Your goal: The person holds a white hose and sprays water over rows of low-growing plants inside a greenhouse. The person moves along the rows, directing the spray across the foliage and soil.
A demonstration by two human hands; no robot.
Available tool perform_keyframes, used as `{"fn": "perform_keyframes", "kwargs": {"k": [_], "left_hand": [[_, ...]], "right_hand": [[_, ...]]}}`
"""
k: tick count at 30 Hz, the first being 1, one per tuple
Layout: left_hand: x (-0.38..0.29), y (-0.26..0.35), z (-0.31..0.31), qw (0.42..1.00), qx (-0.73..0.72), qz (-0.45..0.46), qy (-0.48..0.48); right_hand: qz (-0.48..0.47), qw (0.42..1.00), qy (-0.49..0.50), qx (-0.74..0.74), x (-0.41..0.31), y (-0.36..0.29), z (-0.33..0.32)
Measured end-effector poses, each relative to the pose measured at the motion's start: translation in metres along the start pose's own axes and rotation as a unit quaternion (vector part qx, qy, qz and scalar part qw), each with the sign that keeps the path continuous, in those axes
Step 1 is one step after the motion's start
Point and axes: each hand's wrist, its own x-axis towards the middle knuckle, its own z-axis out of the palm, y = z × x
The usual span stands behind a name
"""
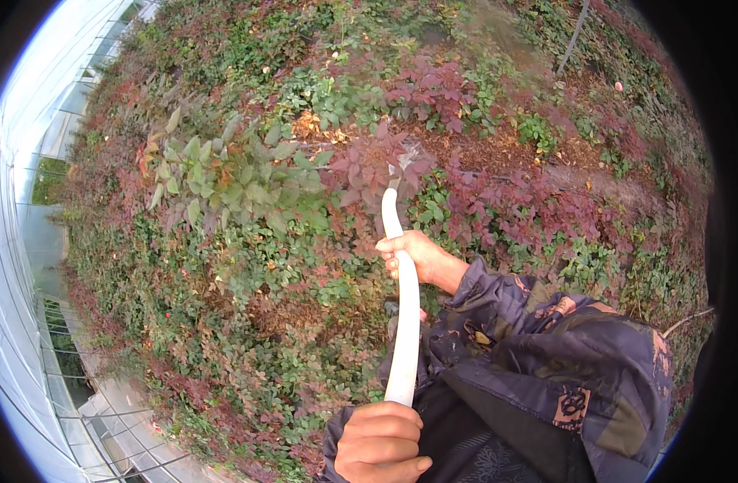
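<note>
A long white tube-like handle [408, 314], bent in this fisheye view, runs from the bottom middle up among rose plants. My right hand [408, 256] is closed around its upper part, thumb on the left side. Lower down, my left hand [384, 444] grips the near end in a fist, with the back of the fingers towards the camera. A narrow metallic piece [394, 181] shows at the far end of the handle, partly behind reddish leaves [369, 166]. Beside it is a pale, blurred patch; whether it is water, plastic or metal I cannot tell.
Dense rose bushes [242, 253] with green and dark red leaves surround me. Brown dry leaf litter [483, 145] lies between rows. A thin post [573, 36] rises at upper right. Greenhouse sheeting and its frame [49, 241] stand at left. A bare stem [686, 321] sticks out at right.
</note>
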Motion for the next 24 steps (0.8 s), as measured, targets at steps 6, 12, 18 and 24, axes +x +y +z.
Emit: {"fn": "perform_keyframes", "kwargs": {"k": [6,12,18,24], "left_hand": [[0.000,-0.004,0.013,1.000,-0.004,0.008,-0.007],[0.005,-0.007,0.041,0.999,-0.023,0.013,-0.047],[0.013,-0.009,0.075,0.997,-0.040,0.009,-0.063],[0.016,-0.009,0.097,0.993,-0.065,0.008,-0.103]], "right_hand": [[0.001,1.000,-0.003,0.017,-0.006,-0.004,-0.013],[-0.011,1.000,0.002,0.023,-0.034,-0.011,-0.040],[-0.024,0.999,0.004,0.048,-0.063,-0.018,-0.074],[-0.054,0.997,0.015,0.060,-0.099,-0.022,-0.097]]}}
